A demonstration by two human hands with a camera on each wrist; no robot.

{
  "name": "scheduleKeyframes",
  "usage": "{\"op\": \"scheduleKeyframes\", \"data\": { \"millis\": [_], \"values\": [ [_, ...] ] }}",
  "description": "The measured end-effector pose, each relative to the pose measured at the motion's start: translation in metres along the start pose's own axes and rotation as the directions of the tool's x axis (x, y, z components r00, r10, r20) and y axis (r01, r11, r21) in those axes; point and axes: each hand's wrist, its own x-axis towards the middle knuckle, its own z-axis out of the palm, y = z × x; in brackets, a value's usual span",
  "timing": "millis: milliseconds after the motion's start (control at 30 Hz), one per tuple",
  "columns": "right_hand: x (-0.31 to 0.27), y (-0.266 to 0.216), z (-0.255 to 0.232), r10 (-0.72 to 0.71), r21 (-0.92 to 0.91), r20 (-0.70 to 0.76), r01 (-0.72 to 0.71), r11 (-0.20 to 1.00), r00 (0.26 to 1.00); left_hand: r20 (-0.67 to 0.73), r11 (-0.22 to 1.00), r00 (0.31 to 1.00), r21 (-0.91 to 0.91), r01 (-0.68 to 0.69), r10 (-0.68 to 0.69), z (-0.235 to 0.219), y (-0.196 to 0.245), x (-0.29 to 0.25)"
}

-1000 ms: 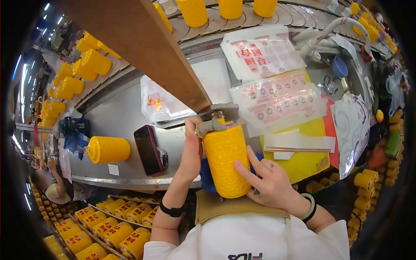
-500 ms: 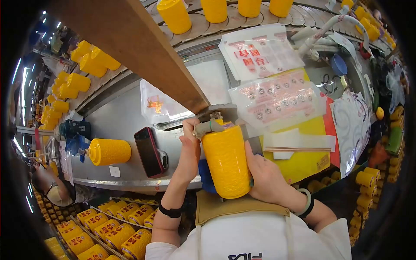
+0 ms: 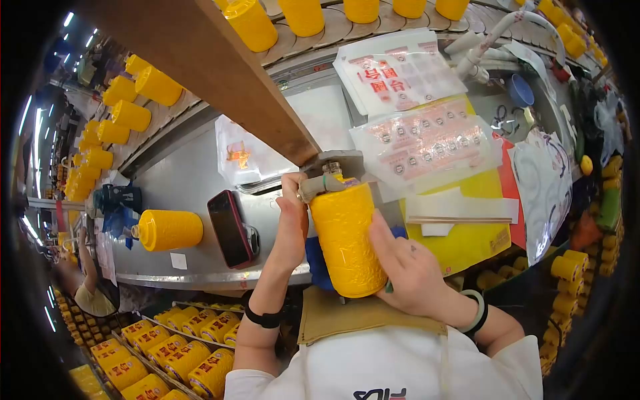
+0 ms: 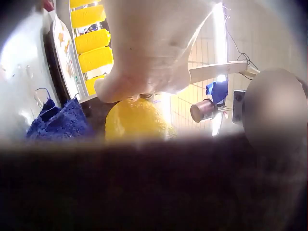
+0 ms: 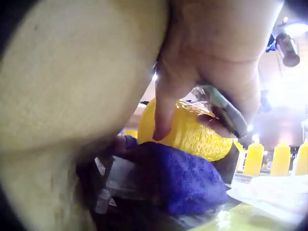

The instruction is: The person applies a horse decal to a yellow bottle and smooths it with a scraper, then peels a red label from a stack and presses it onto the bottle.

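Observation:
A textured yellow jar [image 3: 347, 243] stands tilted between my hands in the head view, over a blue cloth [image 5: 192, 178]. My left hand [image 3: 288, 230] grips it at its narrow top end, where a grey finger cover [image 3: 319, 189] with a green band lies across. Along the jar's right side, my right hand [image 3: 410, 270] rests its fingers against the surface. A thin green-and-metallic strip [image 5: 221, 106] is tucked in the fingers of that hand in the right wrist view; its kind is hidden. The jar's top partly hides behind the left fingers.
Another yellow jar [image 3: 171, 230] lies left, beside a phone [image 3: 230, 230]. Printed plastic sheets [image 3: 427, 143] cover the right of the metal table. A wooden post [image 3: 220, 80] crosses above. More yellow jars [image 3: 303, 15] stand on the conveyor behind; labelled jars [image 3: 187, 358] fill racks lower left.
My right fingers, spread over the jar's front a second ago, have shifted to its right side. The left hand stays at the top end. Jars on the conveyor have moved right.

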Motion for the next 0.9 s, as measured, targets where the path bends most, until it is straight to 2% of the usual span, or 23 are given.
{"op": "scheduleKeyframes", "data": {
  "millis": [67,100,167,300,333,400,467,500,533,567,600,667,700,767,800,867,900],
  "values": [
    [-0.002,0.011,0.024,0.183,0.101,-0.126,-0.171,0.98,0.975,-0.01,0.999,1.0,0.046,-0.024,0.024,-0.003,-0.005,0.001],
    [-0.001,0.009,0.022,0.181,0.096,-0.131,-0.169,0.981,0.975,-0.006,0.998,0.999,0.046,-0.031,0.031,-0.007,-0.007,0.002],
    [-0.001,0.002,0.012,0.128,-0.022,-0.054,-0.129,0.991,0.99,0.099,0.999,0.995,0.024,-0.031,0.028,-0.015,-0.013,0.001],
    [-0.003,-0.006,-0.001,0.044,-0.051,0.004,-0.043,0.998,0.999,0.099,0.999,0.994,0.008,-0.034,0.033,-0.006,-0.005,0.004],
    [-0.004,-0.003,-0.002,0.052,-0.017,-0.009,-0.052,0.999,0.999,0.08,0.986,0.995,0.146,-0.078,0.067,-0.01,-0.002,0.005],
    [-0.006,0.001,0.0,0.057,0.015,-0.02,-0.057,0.998,0.998,0.062,0.952,0.992,0.281,-0.119,0.106,-0.015,0.001,0.005],
    [-0.011,0.004,0.007,0.118,0.12,-0.137,-0.101,0.988,0.984,0.002,0.981,0.994,0.162,-0.105,0.106,-0.018,0.002,-0.001],
    [-0.01,0.007,0.012,0.115,0.117,-0.14,-0.099,0.988,0.983,-0.026,0.99,0.994,0.102,-0.102,0.106,-0.018,0.003,-0.002],
    [-0.009,0.009,0.019,0.162,0.138,-0.13,-0.144,0.98,0.978,-0.038,0.994,0.998,0.094,-0.049,0.052,-0.02,-0.008,-0.005],
    [-0.01,0.01,0.023,0.21,0.161,-0.116,-0.19,0.968,0.971,-0.041,0.995,0.998,0.092,-0.05,0.054,-0.021,-0.011,-0.006],
    [-0.01,0.009,0.025,0.209,0.159,-0.116,-0.189,0.969,0.971,-0.018,0.995,0.999,0.09,-0.03,0.031,-0.021,-0.011,-0.006],
    [-0.01,0.009,0.026,0.3,0.104,0.085,-0.308,0.946,0.95,0.009,0.996,1.0,0.09,-0.014,0.013,-0.022,-0.013,-0.003],
    [-0.009,0.006,0.022,0.299,0.105,0.084,-0.307,0.946,0.951,0.018,0.995,1.0,0.098,-0.026,0.024,-0.023,-0.014,-0.003],
    [-0.005,-0.001,0.002,0.061,-0.106,0.006,-0.06,0.992,0.998,0.025,0.994,0.999,0.106,-0.038,0.035,-0.023,-0.016,0.002],
    [-0.004,-0.003,0.0,0.065,-0.098,0.011,-0.064,0.993,0.998,0.022,0.994,0.999,0.1,-0.036,0.034,-0.022,-0.018,0.002],
    [0.0,-0.006,-0.002,0.015,0.0,-0.116,-0.015,1.0,0.993,0.025,0.995,0.999,0.098,-0.033,0.031,-0.021,-0.016,0.0],
    [-0.002,-0.002,0.005,0.017,-0.001,-0.118,-0.017,1.0,0.993,0.031,0.993,0.999,0.116,-0.034,0.03,-0.018,-0.011,0.0]
  ]
}}
